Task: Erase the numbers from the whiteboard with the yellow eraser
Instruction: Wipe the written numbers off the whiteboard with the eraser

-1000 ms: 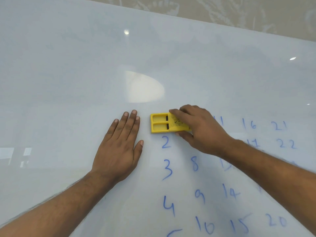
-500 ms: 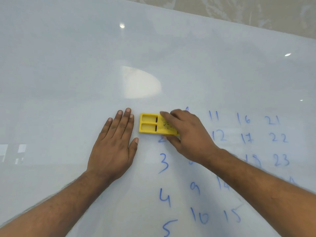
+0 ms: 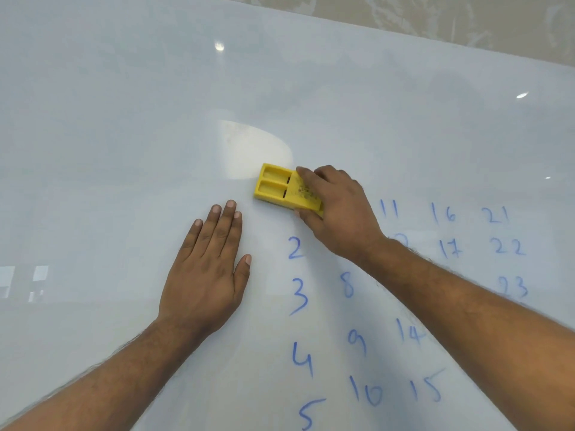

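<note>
- The right hand [image 3: 339, 213] is gripping the yellow eraser [image 3: 284, 189], which has slid up off the blue numbers [image 3: 404, 306] since a moment ago.
- The "1" spot below the grip is looking wiped; "2" onward is remaining.
- The left hand [image 3: 207, 275] is lying flat and empty on the whiteboard [image 3: 124, 119], left of the grip.

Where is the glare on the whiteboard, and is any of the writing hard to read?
Head view: a big bright reflection sits on the whiteboard just above the yellow eraser, with small light spots at and; the blue numbers read clearly, except those hidden under the right hand and forearm.
</note>
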Demonstrator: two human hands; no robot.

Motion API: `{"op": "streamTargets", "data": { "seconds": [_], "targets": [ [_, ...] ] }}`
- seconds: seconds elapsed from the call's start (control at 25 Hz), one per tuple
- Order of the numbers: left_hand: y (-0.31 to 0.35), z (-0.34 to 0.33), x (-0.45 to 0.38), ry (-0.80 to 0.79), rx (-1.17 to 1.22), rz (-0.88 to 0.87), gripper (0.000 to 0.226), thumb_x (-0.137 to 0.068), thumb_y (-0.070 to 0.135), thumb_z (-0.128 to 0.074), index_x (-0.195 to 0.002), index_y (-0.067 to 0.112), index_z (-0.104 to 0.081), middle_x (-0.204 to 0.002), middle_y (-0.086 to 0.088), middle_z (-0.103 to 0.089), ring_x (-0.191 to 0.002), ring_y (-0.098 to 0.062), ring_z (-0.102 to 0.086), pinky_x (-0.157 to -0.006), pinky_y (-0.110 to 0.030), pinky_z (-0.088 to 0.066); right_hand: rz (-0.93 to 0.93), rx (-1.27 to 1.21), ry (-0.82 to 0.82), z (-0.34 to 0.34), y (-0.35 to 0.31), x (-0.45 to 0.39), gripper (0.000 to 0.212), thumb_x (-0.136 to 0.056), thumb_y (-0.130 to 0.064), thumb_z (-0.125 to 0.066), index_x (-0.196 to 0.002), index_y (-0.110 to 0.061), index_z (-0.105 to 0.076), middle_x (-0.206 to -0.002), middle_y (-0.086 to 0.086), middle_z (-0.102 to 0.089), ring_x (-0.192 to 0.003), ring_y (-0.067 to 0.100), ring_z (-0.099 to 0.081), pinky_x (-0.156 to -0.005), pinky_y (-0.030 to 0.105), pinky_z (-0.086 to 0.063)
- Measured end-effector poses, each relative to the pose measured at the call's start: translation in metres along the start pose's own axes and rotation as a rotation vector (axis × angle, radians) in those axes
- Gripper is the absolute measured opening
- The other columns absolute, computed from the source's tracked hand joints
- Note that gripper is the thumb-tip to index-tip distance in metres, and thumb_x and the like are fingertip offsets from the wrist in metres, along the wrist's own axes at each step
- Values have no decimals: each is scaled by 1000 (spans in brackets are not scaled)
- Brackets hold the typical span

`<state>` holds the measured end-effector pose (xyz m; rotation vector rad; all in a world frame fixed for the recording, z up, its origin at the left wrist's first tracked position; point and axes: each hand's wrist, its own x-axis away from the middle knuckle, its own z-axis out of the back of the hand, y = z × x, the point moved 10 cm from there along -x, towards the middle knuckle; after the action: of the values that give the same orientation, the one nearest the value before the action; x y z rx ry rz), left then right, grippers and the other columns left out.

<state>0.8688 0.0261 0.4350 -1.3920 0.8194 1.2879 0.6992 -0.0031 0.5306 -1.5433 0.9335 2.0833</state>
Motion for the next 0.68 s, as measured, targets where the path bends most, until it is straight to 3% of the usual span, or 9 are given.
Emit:
{"op": "streamTargets", "data": {
  "seconds": [0.16,0.32,0.44,0.52,0.68],
  "targets": [
    [0,0,5,13,5,1,65,-102,36,-30,-158,4,-20,-168,-9,-16,-156,-25,-15,-125,-45,-19,69,11,-50,-8,-19,51,60,-80,-31,-66,-134,-11,-50,-108,8,-57,-91,30,-53,-75,39,-42],
    [1,1,12,20,-3,4,64,-102,35,-31,-157,3,-21,-167,-10,-18,-155,-26,-18,-124,-47,-21,-26,52,-66,-17,-21,92,57,-80,-41,-62,-128,-12,-51,-94,4,-51,-78,27,-49,-66,38,-41],
    [1,2,13,3,3,14,64,-102,36,-29,-157,4,-21,-167,-9,-18,-155,-25,-17,-124,-46,-20,-83,68,-66,-19,-16,81,72,-83,-45,-57,-144,-13,-37,-95,7,-51,-77,28,-51,-63,38,-44],
    [1,2,13,-5,9,21,64,-102,37,-28,-158,5,-19,-168,-9,-16,-155,-24,-16,-125,-45,-19,-193,51,-30,-14,-4,57,78,-84,-49,-55,-150,-24,-24,-98,7,-48,-79,29,-52,-62,38,-45],
    [0,1,17,-11,16,23,64,-102,36,-29,-158,5,-19,-168,-8,-16,-156,-24,-14,-125,-45,-18,-354,5,53,-15,6,28,72,-85,-57,-47,-148,-33,-23,-98,2,-44,-78,27,-56,-59,33,-42]
  ]
}}
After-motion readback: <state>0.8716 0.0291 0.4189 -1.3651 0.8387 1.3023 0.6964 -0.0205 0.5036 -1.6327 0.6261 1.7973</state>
